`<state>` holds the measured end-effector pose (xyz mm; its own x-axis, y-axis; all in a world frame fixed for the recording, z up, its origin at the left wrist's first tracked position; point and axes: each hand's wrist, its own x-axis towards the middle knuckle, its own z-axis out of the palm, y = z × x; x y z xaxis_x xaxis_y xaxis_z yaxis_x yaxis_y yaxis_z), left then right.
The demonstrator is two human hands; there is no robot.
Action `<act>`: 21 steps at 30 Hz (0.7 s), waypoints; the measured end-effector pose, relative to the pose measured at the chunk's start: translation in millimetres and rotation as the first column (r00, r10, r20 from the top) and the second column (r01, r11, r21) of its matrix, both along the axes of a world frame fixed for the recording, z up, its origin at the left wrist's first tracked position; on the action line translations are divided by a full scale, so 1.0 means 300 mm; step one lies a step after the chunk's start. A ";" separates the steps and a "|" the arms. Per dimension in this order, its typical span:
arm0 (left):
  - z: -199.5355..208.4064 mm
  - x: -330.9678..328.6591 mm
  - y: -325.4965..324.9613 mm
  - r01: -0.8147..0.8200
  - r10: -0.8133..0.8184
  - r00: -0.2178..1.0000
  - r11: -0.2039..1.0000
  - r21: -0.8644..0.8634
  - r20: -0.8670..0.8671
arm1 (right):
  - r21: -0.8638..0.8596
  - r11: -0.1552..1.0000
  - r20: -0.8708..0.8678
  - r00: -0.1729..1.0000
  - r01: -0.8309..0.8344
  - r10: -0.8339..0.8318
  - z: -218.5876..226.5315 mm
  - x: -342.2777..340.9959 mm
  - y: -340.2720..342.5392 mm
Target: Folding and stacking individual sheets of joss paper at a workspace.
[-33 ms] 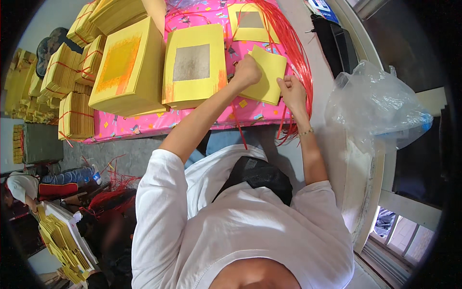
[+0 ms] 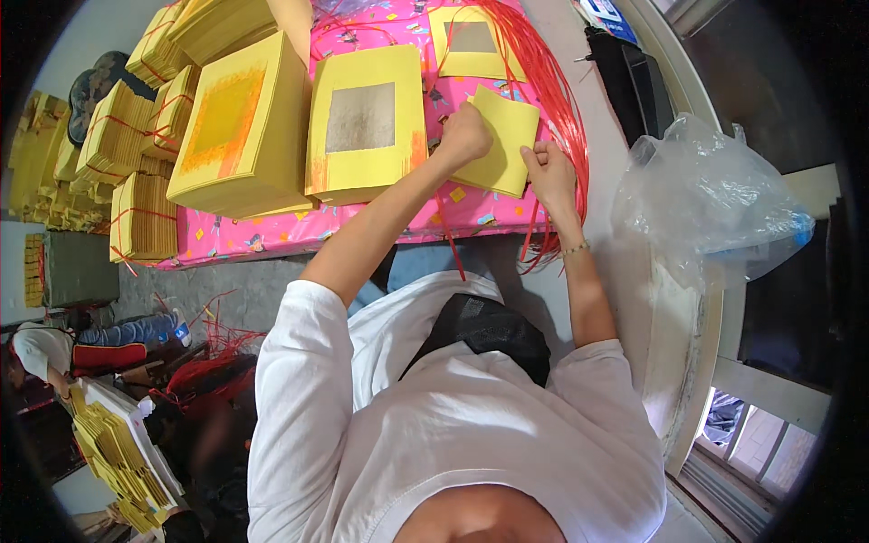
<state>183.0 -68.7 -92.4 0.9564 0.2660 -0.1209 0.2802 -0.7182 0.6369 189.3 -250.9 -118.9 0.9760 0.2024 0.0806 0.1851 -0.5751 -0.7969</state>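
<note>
A folded piece of yellow paper (image 2: 502,145) lies at a slant on the pink patterned tablecloth in front of me. My left hand (image 2: 466,134) is closed in a fist at its left edge; the fingertips are hidden beneath the knuckles. At the paper's right edge, my right hand (image 2: 549,176) pinches with thumb and fingers. Just left of it stands a stack of yellow paper (image 2: 367,167) with a silver-grey square on top. A taller yellow stack (image 2: 294,136) with an orange-edged square is further left.
Red plastic strands (image 2: 566,118) drape along the table's right side. Another yellow sheet with a grey square (image 2: 471,38) lies beyond. Tied yellow bundles (image 2: 145,217) line the left. A clear plastic bag (image 2: 706,199) sits by the window ledge. Another person (image 2: 41,348) handles yellow paper at lower left.
</note>
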 end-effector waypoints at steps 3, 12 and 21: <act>-0.003 -0.009 0.007 0.000 0.000 1.000 1.000 0.009 0.015 | -0.289 0.955 0.161 0.987 0.071 -0.024 0.096 -0.052 0.041; 0.043 -0.023 -0.008 0.030 -0.029 0.999 0.999 -0.029 0.016 | -0.467 0.884 0.434 0.873 0.006 0.223 0.065 -0.079 0.051; 0.231 -0.142 0.015 0.142 -0.141 0.955 0.990 0.016 0.263 | -0.479 0.878 0.389 0.890 -0.027 0.239 0.058 -0.063 0.056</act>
<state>140.5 -64.1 -23.2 0.9822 0.1260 0.1390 -0.0013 -0.7361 0.6769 170.3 -234.2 -101.5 0.8260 0.4448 0.3461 0.5435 -0.7913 -0.2801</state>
